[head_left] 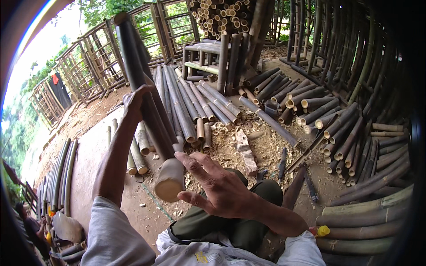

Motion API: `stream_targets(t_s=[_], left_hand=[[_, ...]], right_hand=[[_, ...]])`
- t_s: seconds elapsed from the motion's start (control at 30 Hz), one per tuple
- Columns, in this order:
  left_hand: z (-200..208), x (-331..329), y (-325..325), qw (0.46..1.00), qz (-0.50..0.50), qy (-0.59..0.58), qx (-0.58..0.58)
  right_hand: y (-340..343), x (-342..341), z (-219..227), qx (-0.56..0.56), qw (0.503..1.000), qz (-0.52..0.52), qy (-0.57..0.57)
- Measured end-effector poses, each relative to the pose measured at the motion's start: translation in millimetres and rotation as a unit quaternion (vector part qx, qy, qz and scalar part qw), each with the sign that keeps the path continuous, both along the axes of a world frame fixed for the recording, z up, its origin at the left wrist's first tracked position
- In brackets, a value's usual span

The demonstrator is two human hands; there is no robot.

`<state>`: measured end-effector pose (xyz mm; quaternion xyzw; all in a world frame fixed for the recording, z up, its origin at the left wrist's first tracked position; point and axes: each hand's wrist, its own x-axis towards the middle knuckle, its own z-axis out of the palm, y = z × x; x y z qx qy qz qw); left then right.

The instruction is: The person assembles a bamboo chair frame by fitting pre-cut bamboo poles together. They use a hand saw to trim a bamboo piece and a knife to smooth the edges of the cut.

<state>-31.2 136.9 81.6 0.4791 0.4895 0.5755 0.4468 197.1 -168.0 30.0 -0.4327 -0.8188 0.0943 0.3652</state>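
A thick dark bamboo pole (pixel 156 119) slants up and away to the left in front of me. Its near end is shaved pale (pixel 170 177), and the end face looks closed by a light disc. My left hand (pixel 136 103) is wrapped around the pole about midway along. A second dark length shows close behind it, partly hidden. At the pale end's right side is my right hand (pixel 217 184), thumb and fingers spread, fingertips at its edge. Whether they touch it I cannot tell.
Wood shavings (pixel 222 153) cover the ground ahead, with a split wood block (pixel 246 153) on them. Long bamboo poles (pixel 179 104) lie beyond. Cut bamboo pieces (pixel 306 99) are heaped at right, near thick poles (pixel 364 232). A bamboo frame (pixel 202 60) stands at the back.
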Motion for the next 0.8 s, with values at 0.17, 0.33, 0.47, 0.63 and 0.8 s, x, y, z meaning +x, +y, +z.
stream_targets(t_s=[0.17, 0.33, 0.47, 0.63, 0.8], left_hand=[[11.1, 56.3, 9.0, 0.982, 0.052, -0.173, 0.058], [-0.1, 88.2, 29.0, 0.952, 0.034, -0.292, 0.081], [11.6, 168.5, 15.5, 0.953, -0.01, -0.276, 0.127], [6.7, 241.3, 64.5, 0.97, -0.09, -0.157, 0.164], [-10.1, 303.1, 155.5, 0.966, -0.199, -0.104, 0.125]], right_hand=[[5.3, 33.2, -8.5, -0.001, 0.995, -0.095, 0.016], [23.3, 56.5, -15.1, 0.063, 0.957, -0.284, 0.0], [52.8, 113.1, -33.6, 0.109, 0.921, -0.373, 0.04], [118.7, 175.7, -85.8, 0.153, 0.899, -0.4, 0.087], [210.4, 222.0, -129.7, 0.139, 0.892, -0.415, 0.112]])
